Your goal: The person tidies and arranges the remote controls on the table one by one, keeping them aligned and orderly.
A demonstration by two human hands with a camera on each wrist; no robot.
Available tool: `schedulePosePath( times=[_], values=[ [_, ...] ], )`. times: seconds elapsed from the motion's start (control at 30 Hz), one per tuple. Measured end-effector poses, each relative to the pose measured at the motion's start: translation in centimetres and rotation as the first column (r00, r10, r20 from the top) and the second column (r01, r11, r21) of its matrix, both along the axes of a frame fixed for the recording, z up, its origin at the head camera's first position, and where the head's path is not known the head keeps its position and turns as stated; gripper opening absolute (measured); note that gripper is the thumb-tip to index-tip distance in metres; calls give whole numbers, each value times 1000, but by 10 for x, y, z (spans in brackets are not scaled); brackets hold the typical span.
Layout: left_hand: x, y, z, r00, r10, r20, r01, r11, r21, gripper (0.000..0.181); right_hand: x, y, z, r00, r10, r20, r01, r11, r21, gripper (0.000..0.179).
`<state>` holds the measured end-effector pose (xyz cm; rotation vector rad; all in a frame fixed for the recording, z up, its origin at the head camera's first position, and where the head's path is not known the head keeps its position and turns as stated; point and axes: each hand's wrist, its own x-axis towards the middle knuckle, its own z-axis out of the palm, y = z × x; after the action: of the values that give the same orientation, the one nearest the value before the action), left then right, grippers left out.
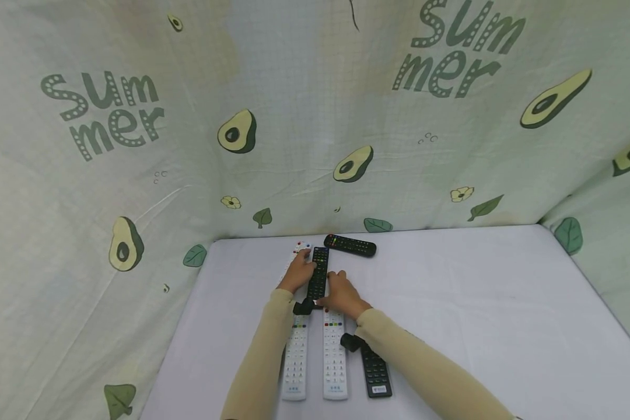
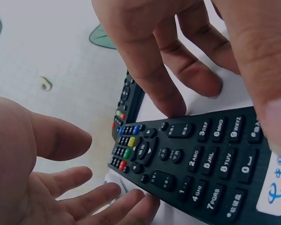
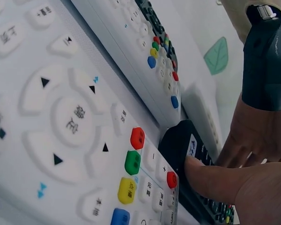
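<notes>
White-clothed, your table (image 1: 451,280) in head view stretches wide toward its right edge; near the far edge lies the flat black remote (image 1: 319,274). Left wrist: your left hand (image 2: 18,164) spreads beside it. Right wrist: your right hand (image 3: 255,180) pinches its labelled end.

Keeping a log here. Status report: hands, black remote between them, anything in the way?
Right hand grips black remote at labelled end. Left hand at its left edge, not gripping. Possible obstruction: second black remote, close to far end.
</notes>
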<state>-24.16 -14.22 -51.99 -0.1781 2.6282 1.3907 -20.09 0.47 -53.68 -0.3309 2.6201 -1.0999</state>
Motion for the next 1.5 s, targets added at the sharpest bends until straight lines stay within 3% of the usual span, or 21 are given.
schedulePosePath(
  times=[0.37, 0.6, 0.77, 0.93, 1.23, 1.37, 1.5],
  values=[
    [-7, 0, -7, 1000, 19, 8, -20, 992, 126, 57, -7, 5, 0, 1000, 16, 14, -16, 1000, 2, 79],
    [-6, -1, -3, 998, 46, 44, -52, 989, 138, 54, -8, 7, -1, 999, 48, 8, -48, 999, -9, 77],
    [-5, -2, 0, 993, 56, 104, -75, 978, 195, 54, -8, 7, -2, 998, 68, 13, -67, 995, -77, 74],
    [-5, -1, 1, 991, 71, 110, -96, 966, 238, 60, -11, 8, -6, 998, 55, 3, -54, 988, -146, 76],
    [-6, 0, 4, 982, 152, 111, -182, 917, 354, 68, -14, 17, -7, 1000, 30, 4, -29, 976, -214, 75],
    [-1, 1, 9, 980, 151, 130, -191, 894, 406, 75, -11, 25, -3, 1000, 25, 11, -21, 970, -240, 76],
    [4, 3, 12, 986, 119, 117, -160, 877, 453, 75, -3, 35, 3, 1000, 9, 12, -5, 962, -273, 75]
  ],
)
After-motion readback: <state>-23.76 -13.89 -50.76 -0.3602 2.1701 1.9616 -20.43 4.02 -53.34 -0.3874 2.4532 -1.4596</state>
